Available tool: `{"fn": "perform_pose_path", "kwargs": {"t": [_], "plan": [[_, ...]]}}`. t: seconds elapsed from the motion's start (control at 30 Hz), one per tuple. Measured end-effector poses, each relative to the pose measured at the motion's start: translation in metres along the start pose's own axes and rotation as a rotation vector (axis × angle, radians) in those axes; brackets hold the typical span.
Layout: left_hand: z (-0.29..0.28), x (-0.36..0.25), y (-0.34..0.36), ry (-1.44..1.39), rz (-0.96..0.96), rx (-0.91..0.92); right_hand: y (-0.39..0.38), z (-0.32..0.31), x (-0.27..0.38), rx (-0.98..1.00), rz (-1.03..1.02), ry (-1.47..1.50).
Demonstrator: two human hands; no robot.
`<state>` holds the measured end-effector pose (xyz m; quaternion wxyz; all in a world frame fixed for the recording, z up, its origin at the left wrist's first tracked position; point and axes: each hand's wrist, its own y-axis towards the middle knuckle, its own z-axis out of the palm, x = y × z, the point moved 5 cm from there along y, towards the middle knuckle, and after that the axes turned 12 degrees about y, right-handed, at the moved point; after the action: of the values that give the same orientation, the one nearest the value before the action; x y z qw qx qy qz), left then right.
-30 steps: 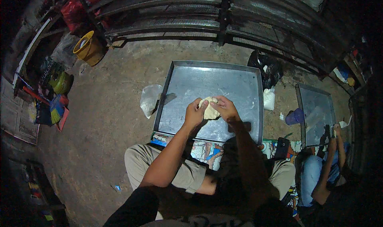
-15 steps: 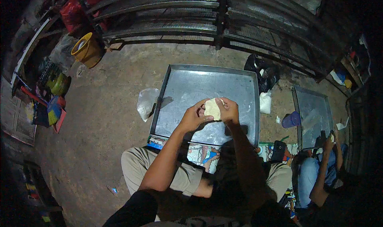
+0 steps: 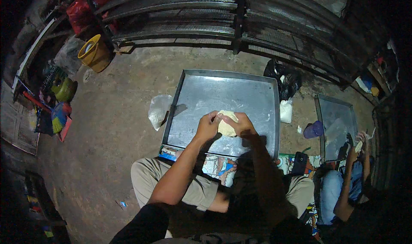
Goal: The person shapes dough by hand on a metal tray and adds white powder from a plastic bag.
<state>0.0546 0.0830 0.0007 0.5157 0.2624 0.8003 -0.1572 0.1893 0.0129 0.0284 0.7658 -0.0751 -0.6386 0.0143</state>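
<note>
The wide metal tray (image 3: pixel 253 93) lies beneath; if your left hand (image 3: pixel 208 126) or right hand (image 3: pixel 243 124) slackens, the pale dough (image 3: pixel 228 129) between them, over the tray, could slip, and uneven thumb pressure could tear it. Both hands grasp it from opposite sides, fingers curled, your right thumb angled across its top.

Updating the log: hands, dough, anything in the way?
Left hand and right hand both gripping dough. Dough over tray. Phone outside tray, not in the way.
</note>
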Motion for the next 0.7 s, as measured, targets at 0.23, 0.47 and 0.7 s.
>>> {"fn": "perform_pose_path", "kwargs": {"t": [0.23, 0.47, 0.7], "plan": [[-0.004, -0.033, -0.007, -0.416, -0.091, 0.213, -0.007, -0.014, 0.003, -0.162, -0.053, 0.084], [-0.007, -0.016, -0.004, -0.275, -0.105, 0.067, 0.006, -0.024, -0.008, -0.090, -0.039, 0.160], [-0.009, -0.018, 0.000, -0.407, -0.103, 0.074, -0.003, -0.018, 0.000, -0.044, -0.029, 0.059]]}}
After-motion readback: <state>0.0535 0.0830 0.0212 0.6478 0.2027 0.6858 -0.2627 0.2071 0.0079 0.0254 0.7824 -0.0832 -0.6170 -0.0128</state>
